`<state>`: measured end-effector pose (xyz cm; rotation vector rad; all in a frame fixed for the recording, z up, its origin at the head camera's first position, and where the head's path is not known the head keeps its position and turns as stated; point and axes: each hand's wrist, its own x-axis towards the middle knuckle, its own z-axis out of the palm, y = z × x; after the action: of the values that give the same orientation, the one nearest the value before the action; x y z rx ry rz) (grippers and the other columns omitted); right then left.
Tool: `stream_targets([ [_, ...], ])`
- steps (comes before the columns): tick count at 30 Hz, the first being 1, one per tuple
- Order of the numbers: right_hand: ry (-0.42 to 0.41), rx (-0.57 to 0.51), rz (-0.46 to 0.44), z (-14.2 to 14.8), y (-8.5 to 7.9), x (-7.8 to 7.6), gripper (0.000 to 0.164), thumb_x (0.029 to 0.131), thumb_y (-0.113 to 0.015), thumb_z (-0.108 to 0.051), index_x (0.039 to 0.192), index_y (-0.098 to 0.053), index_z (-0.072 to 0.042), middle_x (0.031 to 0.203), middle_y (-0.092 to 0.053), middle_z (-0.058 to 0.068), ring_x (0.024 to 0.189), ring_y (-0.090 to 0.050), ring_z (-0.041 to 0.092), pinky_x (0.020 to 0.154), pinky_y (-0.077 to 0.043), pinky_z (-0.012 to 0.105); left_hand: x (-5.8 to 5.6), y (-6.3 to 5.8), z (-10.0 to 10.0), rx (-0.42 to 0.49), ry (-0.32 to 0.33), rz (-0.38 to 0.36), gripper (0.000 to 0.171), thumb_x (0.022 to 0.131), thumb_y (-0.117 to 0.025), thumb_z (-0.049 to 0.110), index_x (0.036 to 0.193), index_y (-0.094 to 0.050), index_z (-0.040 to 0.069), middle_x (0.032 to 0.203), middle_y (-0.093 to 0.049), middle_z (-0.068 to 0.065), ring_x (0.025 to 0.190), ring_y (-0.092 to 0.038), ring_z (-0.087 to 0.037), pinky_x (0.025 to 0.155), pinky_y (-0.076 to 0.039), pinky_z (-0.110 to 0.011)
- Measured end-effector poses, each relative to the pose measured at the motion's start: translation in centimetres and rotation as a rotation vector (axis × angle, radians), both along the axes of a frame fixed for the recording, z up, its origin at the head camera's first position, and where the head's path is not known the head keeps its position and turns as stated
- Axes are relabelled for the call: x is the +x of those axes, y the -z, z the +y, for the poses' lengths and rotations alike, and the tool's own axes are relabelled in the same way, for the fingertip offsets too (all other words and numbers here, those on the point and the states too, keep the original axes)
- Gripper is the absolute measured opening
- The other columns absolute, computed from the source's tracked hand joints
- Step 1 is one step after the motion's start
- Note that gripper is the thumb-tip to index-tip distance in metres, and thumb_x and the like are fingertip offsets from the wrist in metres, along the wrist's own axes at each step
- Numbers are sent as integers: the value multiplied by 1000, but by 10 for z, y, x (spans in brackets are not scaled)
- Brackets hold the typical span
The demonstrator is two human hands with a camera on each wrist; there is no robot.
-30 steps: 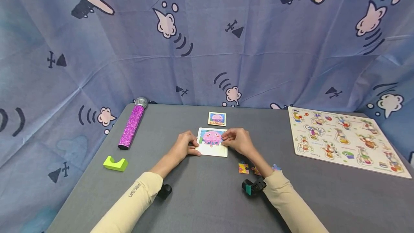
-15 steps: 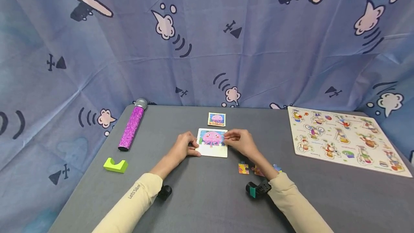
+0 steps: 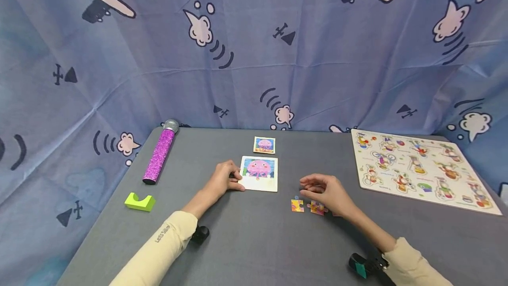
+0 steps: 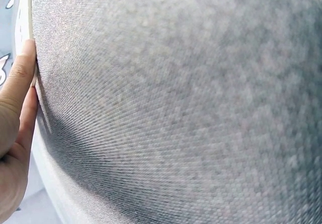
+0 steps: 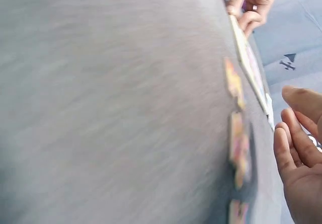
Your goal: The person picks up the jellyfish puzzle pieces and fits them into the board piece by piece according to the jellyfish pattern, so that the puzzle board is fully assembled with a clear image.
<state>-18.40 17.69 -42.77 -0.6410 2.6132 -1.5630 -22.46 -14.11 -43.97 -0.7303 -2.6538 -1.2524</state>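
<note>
A white-framed jigsaw board [image 3: 259, 184] lies on the grey table, its upper half filled with a pink octopus picture and its lower half bare. My left hand [image 3: 222, 180] pinches the board's left edge; in the left wrist view its fingers [image 4: 22, 70] meet the thin edge. To the right, my right hand [image 3: 329, 195] hovers above loose jigsaw pieces, fingers loosely bent and holding nothing. A yellow piece [image 3: 297, 205] and a pink-and-yellow piece [image 3: 317, 207] show beside it. Another piece [image 5: 237, 211] is mostly hidden under that hand in the head view.
Behind the board lies a small octopus picture card [image 3: 264, 145]. A glittery pink microphone [image 3: 160, 156] and a lime-green notched block [image 3: 140, 202] are at the left. A large illustrated peg board [image 3: 422, 169] covers the right back, before a blue patterned curtain [image 3: 246, 47].
My right hand has left the board's right side and moved right and nearer, over the loose pieces. My left hand stays at the board's left edge.
</note>
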Motion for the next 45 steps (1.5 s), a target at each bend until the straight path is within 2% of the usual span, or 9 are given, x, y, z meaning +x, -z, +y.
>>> stream_targets([
  [5,-13,130,51,5,5,12,28,77,-80,-10,102,-70,-1,95,-71,6,81,-65,11,72,-55,25,0,-1,-1,-7,-16,-15,28,58,-91,4,71,-67,-3,79,-58,-11,83,-63,-30,67,-54,-23],
  [12,-42,213,139,4,12,18,31,73,-84,-17,99,-72,-5,92,-72,0,82,-66,11,71,-55,28,-1,0,1,-54,-17,22,28,56,-91,6,68,-67,-3,80,-61,-13,81,-63,-29,68,-53,-25],
  [18,-22,218,197,0,15,20,28,71,-85,-10,95,-72,-4,88,-71,1,76,-63,9,66,-53,26,0,0,2,-50,-28,-12,28,58,-90,5,69,-66,-2,80,-60,-11,84,-64,-30,69,-54,-27],
  [21,-18,200,196,-2,14,21,26,71,-84,-6,94,-71,-3,87,-70,2,74,-63,10,65,-53,27,0,0,2,-48,-31,-13,28,58,-91,6,69,-67,-2,80,-60,-11,84,-63,-30,70,-54,-28],
  [23,-13,182,167,-3,13,21,26,71,-83,-3,94,-70,-2,88,-70,3,76,-64,11,67,-54,27,0,1,1,-47,-28,-14,28,58,-91,6,70,-67,-2,80,-60,-11,83,-63,-29,69,-54,-28],
  [27,-7,103,55,-5,9,20,27,73,-79,4,98,-68,2,92,-70,10,80,-68,15,70,-56,26,0,2,1,-45,-18,-3,28,58,-91,7,69,-66,-2,80,-60,-11,83,-63,-29,68,-54,-27],
  [32,-13,-17,-90,-7,5,17,30,75,-77,5,103,-66,9,95,-69,17,78,-68,12,67,-55,23,-1,2,-1,-49,-8,18,28,59,-91,8,69,-66,-1,79,-59,-11,83,-63,-30,68,-54,-27],
  [37,1,-145,-209,-13,5,14,34,75,-76,6,105,-63,14,96,-68,23,77,-67,9,67,-55,22,-1,2,-1,-43,-5,5,28,60,-91,8,70,-66,-1,79,-59,-11,84,-62,-30,68,-55,-28],
  [45,32,-140,-284,-23,-1,10,36,74,-78,3,106,-63,12,94,-69,19,77,-67,12,60,-54,22,0,1,0,-38,-34,-30,29,59,-91,6,70,-65,-1,81,-59,-10,84,-62,-28,69,-53,-25],
])
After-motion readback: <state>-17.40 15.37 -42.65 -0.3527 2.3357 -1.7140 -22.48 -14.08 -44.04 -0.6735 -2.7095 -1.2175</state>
